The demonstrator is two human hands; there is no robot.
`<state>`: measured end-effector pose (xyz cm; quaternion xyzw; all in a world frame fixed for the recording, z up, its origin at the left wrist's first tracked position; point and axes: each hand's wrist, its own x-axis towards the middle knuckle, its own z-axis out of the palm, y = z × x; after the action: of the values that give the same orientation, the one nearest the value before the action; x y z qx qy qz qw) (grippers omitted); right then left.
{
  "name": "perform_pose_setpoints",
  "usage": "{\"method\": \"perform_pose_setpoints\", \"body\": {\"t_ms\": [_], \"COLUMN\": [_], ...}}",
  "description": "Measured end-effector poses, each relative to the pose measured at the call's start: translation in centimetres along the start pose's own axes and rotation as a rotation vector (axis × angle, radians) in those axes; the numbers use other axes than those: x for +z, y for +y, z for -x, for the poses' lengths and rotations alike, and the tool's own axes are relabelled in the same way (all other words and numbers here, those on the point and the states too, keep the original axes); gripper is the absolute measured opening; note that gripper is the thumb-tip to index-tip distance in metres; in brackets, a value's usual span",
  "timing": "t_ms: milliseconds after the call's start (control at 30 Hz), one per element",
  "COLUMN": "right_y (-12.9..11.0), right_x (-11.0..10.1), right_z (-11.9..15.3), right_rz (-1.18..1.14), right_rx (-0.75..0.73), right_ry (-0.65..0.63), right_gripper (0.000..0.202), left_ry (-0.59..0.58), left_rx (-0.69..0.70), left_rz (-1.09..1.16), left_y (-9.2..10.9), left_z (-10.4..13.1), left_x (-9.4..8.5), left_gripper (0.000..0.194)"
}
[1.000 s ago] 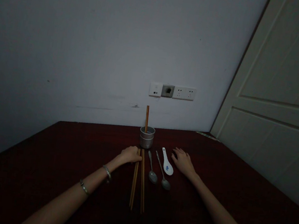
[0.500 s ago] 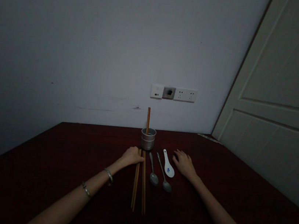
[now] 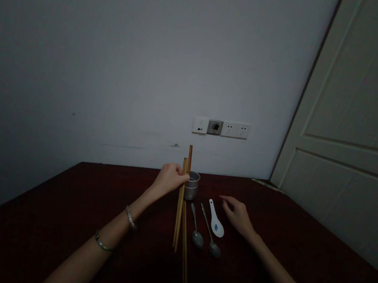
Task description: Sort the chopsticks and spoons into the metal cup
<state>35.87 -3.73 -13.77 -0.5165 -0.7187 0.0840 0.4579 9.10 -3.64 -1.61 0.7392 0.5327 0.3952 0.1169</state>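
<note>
My left hand (image 3: pixel 168 178) pinches a pair of wooden chopsticks (image 3: pixel 178 224) near the top, and they hang almost upright in front of the cup's left side. Chopsticks (image 3: pixel 190 155) also stand in the silver metal cup (image 3: pixel 191 191). On the table a second wooden pair (image 3: pixel 184 248) lies beside two metal spoons, a left one (image 3: pixel 197 239) and a right one (image 3: pixel 215 249). A white soup spoon (image 3: pixel 216 226) with a blue mark is nearest to my right hand (image 3: pixel 237 216). That hand rests holding nothing, its index finger stretched out and the other fingers partly hidden.
The dark red table (image 3: pixel 107 242) meets a pale wall (image 3: pixel 130 81) at the back. Wall sockets (image 3: pixel 234 130) sit above the cup. A panelled door (image 3: pixel 353 174) stands along the right, with a thin strip (image 3: pixel 267 185) at the table's back right corner.
My left hand has lifted one pair of chopsticks off the table, up towards the cup. My right hand stays beside the white soup spoon, its fingers slightly shifted. The view has tilted up a little.
</note>
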Motion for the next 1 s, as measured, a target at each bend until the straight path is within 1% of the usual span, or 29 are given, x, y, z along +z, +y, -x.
{"method": "perform_pose_setpoints", "body": {"t_ms": [67,100,133,200,233,300,367,467,600,733,867,933,1000], "right_y": [-3.3,-5.2,-7.1,-10.5,-12.0,-14.3,-15.7,-16.8,-17.5,-17.9,-17.8,-17.5,-17.1], "right_x": [-0.1,-0.1,0.1,0.4,0.7,1.3,2.2,3.3,4.0,3.9,3.5,3.1,2.7], "right_z": [-0.1,-0.1,-0.1,0.1,0.1,0.1,-0.2,-1.1,-2.0,-2.2,-2.4,-2.6,-2.9], "right_rz": [-0.181,-0.303,-0.452,-0.737,-0.829,-0.932,-0.967,-0.975,-0.944,-0.887,-0.852,-0.853,-0.855], "right_rx": [0.035,0.073,0.106,0.159,0.195,0.251,0.262,0.233,0.209,0.210,0.237,0.227,0.217], "right_ry": [0.072,0.071,0.031,-0.131,-0.200,-0.288,-0.328,-0.360,-0.321,-0.288,-0.319,-0.347,-0.372], "right_gripper": [0.031,0.030,0.031,0.037,0.041,0.048,0.052,0.049,0.040,0.038,0.040,0.041,0.040], "left_ry": [0.056,0.075,0.088,0.103,0.105,0.115,0.125,0.131,0.143,0.161,0.130,0.098,0.080], "left_rx": [0.048,0.068,0.083,0.101,0.104,0.099,0.084,0.075,0.062,0.079,0.102,0.123,0.149], "left_rz": [0.018,0.016,0.007,-0.029,-0.050,-0.088,-0.113,-0.131,-0.125,-0.114,-0.092,-0.034,0.091], "left_y": [0.8,1.2,1.5,2.1,2.4,2.7,3.0,3.1,3.0,2.9,2.9,2.7,2.5], "left_z": [0.2,0.5,0.7,1.2,1.4,1.7,1.9,1.9,1.8,1.8,1.9,1.9,1.8], "left_x": [-0.4,-0.6,-0.7,-1.0,-1.2,-1.5,-1.9,-2.4,-2.6,-2.6,-2.7,-2.8,-2.9], "left_gripper": [0.020,0.020,0.020,0.020,0.019,0.019,0.019,0.020,0.019,0.017,0.020,0.021,0.022]}}
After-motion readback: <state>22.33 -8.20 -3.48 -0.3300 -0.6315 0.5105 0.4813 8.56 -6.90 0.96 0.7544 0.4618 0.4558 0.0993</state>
